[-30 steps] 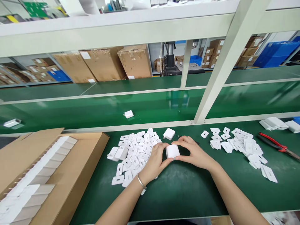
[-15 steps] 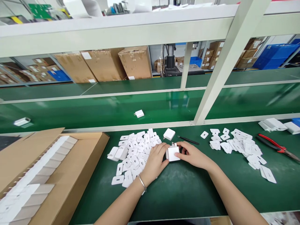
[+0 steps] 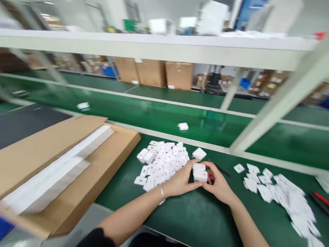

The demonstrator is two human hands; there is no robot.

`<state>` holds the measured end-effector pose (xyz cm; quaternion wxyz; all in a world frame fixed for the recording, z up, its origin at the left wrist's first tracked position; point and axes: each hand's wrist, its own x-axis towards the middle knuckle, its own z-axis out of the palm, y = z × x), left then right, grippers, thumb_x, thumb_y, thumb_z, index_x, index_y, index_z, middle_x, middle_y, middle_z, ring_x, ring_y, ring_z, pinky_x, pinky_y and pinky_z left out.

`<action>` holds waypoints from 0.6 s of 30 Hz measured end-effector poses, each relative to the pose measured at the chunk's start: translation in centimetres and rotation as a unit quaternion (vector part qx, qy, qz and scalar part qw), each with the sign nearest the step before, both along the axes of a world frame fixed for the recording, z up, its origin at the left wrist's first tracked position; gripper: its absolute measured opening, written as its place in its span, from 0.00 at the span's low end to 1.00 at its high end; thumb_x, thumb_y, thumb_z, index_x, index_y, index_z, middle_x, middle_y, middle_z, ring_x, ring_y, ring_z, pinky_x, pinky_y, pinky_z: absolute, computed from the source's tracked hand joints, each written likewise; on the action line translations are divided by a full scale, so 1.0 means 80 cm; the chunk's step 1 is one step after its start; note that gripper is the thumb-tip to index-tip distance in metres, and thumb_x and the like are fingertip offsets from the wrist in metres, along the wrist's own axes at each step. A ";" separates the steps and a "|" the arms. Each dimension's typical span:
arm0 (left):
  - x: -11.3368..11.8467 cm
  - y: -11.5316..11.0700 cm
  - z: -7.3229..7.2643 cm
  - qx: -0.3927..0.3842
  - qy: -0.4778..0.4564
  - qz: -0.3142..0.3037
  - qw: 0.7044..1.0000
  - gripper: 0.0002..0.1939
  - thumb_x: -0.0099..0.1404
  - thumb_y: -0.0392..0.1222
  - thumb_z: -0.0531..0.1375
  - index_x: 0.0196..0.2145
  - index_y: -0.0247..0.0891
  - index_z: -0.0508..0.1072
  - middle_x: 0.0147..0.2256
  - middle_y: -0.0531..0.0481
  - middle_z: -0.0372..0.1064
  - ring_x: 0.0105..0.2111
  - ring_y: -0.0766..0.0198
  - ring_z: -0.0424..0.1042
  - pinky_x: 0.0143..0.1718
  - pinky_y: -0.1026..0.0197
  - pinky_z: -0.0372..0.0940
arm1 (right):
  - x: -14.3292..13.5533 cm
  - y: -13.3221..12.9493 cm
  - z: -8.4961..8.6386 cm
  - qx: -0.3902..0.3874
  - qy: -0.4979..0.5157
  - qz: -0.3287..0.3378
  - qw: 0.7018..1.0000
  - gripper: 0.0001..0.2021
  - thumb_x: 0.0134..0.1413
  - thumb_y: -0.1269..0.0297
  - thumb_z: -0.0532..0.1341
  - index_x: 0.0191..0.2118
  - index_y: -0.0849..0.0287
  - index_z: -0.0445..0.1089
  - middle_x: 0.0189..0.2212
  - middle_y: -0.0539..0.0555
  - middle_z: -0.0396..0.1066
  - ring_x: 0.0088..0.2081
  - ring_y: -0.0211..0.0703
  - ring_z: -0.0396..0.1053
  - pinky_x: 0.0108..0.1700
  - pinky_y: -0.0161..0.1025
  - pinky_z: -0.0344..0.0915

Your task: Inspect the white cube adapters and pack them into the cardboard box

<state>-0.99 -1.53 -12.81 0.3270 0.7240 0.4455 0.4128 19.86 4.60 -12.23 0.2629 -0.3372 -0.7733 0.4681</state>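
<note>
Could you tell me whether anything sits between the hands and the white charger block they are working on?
Nothing visible does. The left hand and right hand both already grip the white charger block directly, over the green mat. The pile of white parts lies to the left and a separate charger behind, both apart.

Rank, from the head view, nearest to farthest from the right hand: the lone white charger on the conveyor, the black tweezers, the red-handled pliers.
From the right hand:
1. Black tweezers, just beyond it.
2. White charger, farther back on the conveyor.
3. Red-handled pliers, far right edge.
</note>
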 end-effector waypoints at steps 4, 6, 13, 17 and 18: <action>-0.011 0.028 0.012 0.036 0.012 0.028 0.999 0.36 0.60 0.47 0.72 0.62 0.42 0.66 0.57 0.38 0.69 0.58 0.45 0.71 0.59 0.47 0.67 | -0.007 0.016 -0.019 0.091 -0.014 -0.028 0.995 0.28 0.59 0.55 0.66 0.63 0.49 0.62 0.49 0.58 0.68 0.25 0.37 0.62 0.23 0.39 0.64; -0.016 0.035 0.018 0.045 0.024 0.063 0.997 0.34 0.55 0.48 0.74 0.57 0.41 0.69 0.53 0.40 0.71 0.53 0.46 0.74 0.55 0.49 0.69 | -0.014 0.020 -0.022 0.087 0.001 -0.047 0.995 0.32 0.59 0.52 0.66 0.66 0.48 0.60 0.52 0.60 0.68 0.27 0.40 0.66 0.27 0.41 0.69; -0.047 0.004 0.052 0.065 -0.049 0.225 0.971 0.30 0.51 0.44 0.73 0.47 0.41 0.65 0.43 0.48 0.69 0.39 0.56 0.72 0.39 0.57 0.69 | -0.019 0.008 -0.006 0.066 0.089 -0.089 0.990 0.33 0.61 0.47 0.64 0.68 0.47 0.56 0.58 0.62 0.66 0.33 0.42 0.72 0.36 0.45 0.75; -0.136 -0.011 0.083 0.148 -0.005 0.404 0.903 0.25 0.58 0.41 0.68 0.48 0.41 0.60 0.44 0.48 0.66 0.40 0.59 0.71 0.39 0.59 0.68 | -0.017 0.010 -0.006 0.072 0.050 -0.120 0.989 0.26 0.63 0.45 0.61 0.61 0.52 0.62 0.50 0.60 0.69 0.33 0.44 0.71 0.32 0.43 0.73; -0.163 -0.013 0.091 0.158 0.031 0.461 0.872 0.25 0.59 0.39 0.67 0.50 0.41 0.59 0.45 0.47 0.66 0.42 0.59 0.72 0.41 0.59 0.68 | -0.018 0.011 -0.007 0.074 0.043 -0.121 0.989 0.26 0.64 0.45 0.60 0.60 0.52 0.62 0.48 0.59 0.69 0.31 0.43 0.70 0.32 0.43 0.72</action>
